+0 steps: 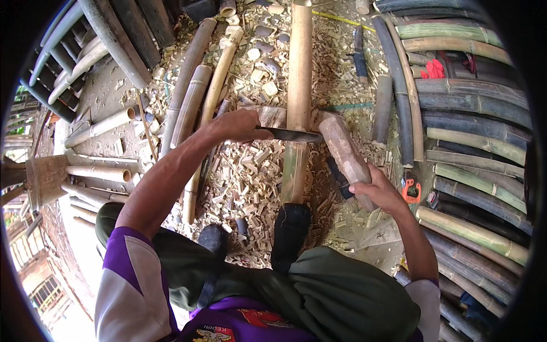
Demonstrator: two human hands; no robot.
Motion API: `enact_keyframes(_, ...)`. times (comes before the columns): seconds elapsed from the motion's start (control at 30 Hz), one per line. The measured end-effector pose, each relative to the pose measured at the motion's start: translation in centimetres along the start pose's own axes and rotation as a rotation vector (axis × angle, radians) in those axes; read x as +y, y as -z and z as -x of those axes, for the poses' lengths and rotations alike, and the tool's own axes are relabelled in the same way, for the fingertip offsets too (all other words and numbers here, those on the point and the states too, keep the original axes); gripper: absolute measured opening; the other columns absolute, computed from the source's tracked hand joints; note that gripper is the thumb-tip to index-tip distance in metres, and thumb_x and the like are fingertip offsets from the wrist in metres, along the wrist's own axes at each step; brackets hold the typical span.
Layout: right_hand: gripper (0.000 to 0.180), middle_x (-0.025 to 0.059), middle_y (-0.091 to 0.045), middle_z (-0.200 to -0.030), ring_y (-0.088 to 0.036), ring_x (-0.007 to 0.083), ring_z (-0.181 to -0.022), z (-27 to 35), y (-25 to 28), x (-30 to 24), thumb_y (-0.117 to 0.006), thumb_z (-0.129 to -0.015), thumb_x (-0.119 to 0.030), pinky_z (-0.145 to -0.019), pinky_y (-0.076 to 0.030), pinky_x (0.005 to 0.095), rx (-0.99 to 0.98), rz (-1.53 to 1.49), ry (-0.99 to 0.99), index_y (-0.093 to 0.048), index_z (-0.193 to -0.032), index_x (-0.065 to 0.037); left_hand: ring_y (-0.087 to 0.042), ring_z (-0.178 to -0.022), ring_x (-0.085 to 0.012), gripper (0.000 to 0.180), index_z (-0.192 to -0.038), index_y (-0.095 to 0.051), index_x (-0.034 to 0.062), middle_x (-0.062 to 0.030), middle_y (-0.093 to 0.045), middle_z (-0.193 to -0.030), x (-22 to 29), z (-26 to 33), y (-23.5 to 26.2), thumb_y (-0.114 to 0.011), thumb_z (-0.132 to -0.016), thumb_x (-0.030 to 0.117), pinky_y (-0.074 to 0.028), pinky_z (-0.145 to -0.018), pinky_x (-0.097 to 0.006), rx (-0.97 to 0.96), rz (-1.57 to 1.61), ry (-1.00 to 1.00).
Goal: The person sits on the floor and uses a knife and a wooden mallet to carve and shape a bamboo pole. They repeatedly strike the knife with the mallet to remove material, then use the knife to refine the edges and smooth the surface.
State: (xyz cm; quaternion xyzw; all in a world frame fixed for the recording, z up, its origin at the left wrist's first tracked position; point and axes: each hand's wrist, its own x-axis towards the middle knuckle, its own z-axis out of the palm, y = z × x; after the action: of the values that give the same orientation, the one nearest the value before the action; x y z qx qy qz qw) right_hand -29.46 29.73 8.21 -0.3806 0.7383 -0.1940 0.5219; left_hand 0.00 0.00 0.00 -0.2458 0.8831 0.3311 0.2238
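My left hand (242, 125) is closed round the handle of a long-bladed knife (290, 135). The blade lies crosswise over a pale bamboo pole (299, 68), its tip pointing right. In my right hand (379, 191) is a thick wooden mallet (343, 147), gripped at its narrower near end. The mallet's broad head is beside the blade tip; whether they touch I cannot tell. The pole runs away from me over a wooden block (272, 116), and its near part (293, 171) looks greenish. Its near end meets my dark-covered foot (291, 231).
Wood chips (256, 194) cover the ground. Bamboo poles (191, 97) lie to the left, and many more are stacked (473, 102) at the right. An orange-handled saw (411, 191) and a dark-wrapped tool (359, 57) lie on the right. A yellow tape measure (336, 19) stretches along the far ground.
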Motion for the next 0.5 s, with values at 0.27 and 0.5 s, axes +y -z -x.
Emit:
enact_keyframes(0.27, 0.066, 0.0108, -0.067, -0.117, -0.066, 0.018, -0.101, 2.2, 0.7, -3.4, -0.079, -0.083, -0.017, -0.089, -0.054, 0.0334, 0.101, -0.333, -0.09, -0.052, -0.14, 0.003, -0.063, -0.052, -0.0228, 0.053, -0.1, -0.083, 0.0089, -0.0108, -0.069, -0.062, -0.8, 4.7, -4.6, -0.062, -0.1, 0.057, -0.053, -0.056, -0.043, 0.237, 0.116, -0.171)
enact_keyframes(0.5, 0.075, 0.0152, -0.066, -0.123, -0.066, 0.0202, -0.107, 0.5, -0.1, -8.5, -0.082, -0.086, -0.021, -0.095, -0.052, 0.0346, 0.047, -0.157, 0.08, -0.045, -0.145, 0.004, -0.065, -0.059, -0.0308, 0.064, -0.087, -0.077, -0.0007, -0.0162, -0.063, -0.061, -2.6, 3.9, -3.6, -0.062, -0.099, 0.06, -0.053, -0.063, -0.048, 0.184, 0.153, -0.086)
